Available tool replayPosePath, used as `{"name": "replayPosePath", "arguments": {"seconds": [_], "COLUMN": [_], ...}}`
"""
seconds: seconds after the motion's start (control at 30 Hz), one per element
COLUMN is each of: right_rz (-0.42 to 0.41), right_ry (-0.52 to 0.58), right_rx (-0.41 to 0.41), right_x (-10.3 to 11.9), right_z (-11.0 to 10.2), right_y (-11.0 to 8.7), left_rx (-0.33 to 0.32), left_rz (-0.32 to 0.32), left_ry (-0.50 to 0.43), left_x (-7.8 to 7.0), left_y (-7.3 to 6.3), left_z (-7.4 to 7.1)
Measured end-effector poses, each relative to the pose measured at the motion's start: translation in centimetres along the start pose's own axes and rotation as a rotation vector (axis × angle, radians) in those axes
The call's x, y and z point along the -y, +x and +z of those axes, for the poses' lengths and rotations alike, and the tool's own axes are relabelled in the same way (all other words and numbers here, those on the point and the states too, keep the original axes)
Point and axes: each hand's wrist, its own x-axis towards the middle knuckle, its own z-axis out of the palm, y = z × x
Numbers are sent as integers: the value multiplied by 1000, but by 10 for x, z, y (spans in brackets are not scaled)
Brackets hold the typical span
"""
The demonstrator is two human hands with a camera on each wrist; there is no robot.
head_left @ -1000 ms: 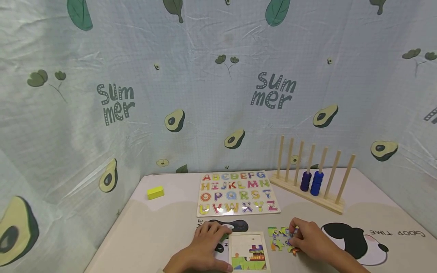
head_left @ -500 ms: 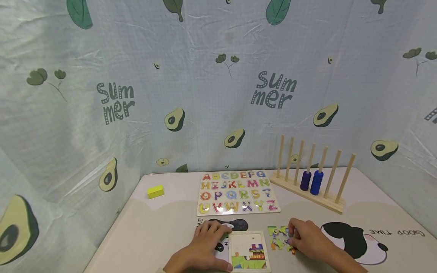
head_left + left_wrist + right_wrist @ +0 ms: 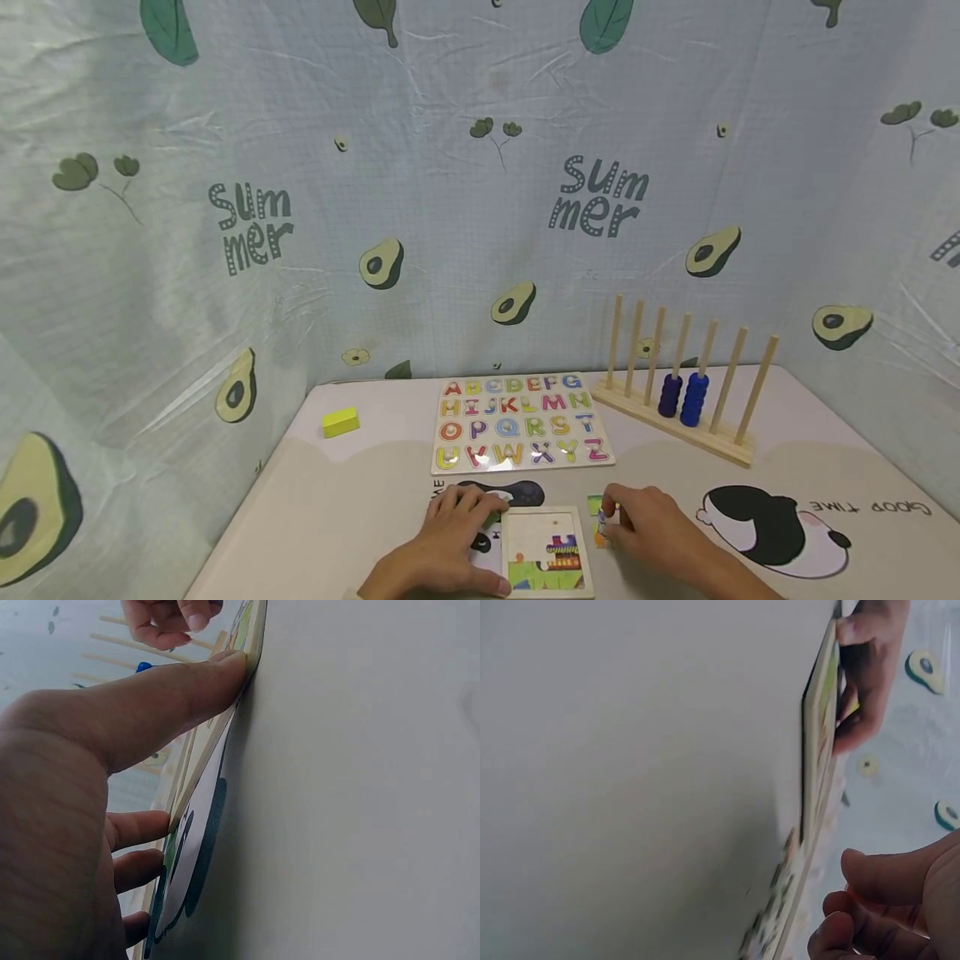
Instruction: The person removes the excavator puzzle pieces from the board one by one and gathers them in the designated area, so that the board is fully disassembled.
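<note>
**Puzzle tray (image 3: 536,533) gripped by L hand (image 3: 455,542), R hand (image 3: 651,529) at loose pcs (image 3: 595,507)**

Your L hand has hold of the puzzle tray by its left side: thumb on the near corner, pointer finger at the far corner, other fingers spread out past it. The tray lies flat on the table (image 3: 337,508), near your edge. Some fitted pcs (image 3: 546,577) sit in it: a green strip along the bottom, w/ red, yellow & purple bits on the right. Pale wood shows up top.

Your R hand is just right of the tray, over the loose pcs, w/ thumb & fingers bent in close. A tiny orange bit shows betw. them in the R wrist view, but it's too small to tell, so can't say if you've got a pc or not. The loose pcs lie on the table just right of the tray; your R hand hides part of them.

Behind the tray is the ABC board (image 3: 525,440), full of bright letters. To its right is the peg rack (image 3: 705,439), w/ purple beads (image 3: 670,396) on one stick & blue beads (image 3: 694,400) on the next. Yellow block (image 3: 341,422) is far L, well apart from the rest. Dog pic (image 3: 776,533) is on the table, R of your R hand.
</note>
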Motion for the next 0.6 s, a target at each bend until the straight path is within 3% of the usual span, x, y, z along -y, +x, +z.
{"name": "replayPosePath", "arguments": {"seconds": [0.23,0.47,0.6], "right_rz": [-6,-11,58], "right_ry": [56,9,-26], "right_rx": [78,136,166], "right_x": [25,38,41], "right_z": [8,20,29], "right_y": [6,14,19], "left_rx": [8,10,18], "left_rz": [-4,-9,-11], "left_ry": [-1,1,2], "left_x": [1,1,1], "left_y": [1,0,1], "left_z": [1,0,0]}}
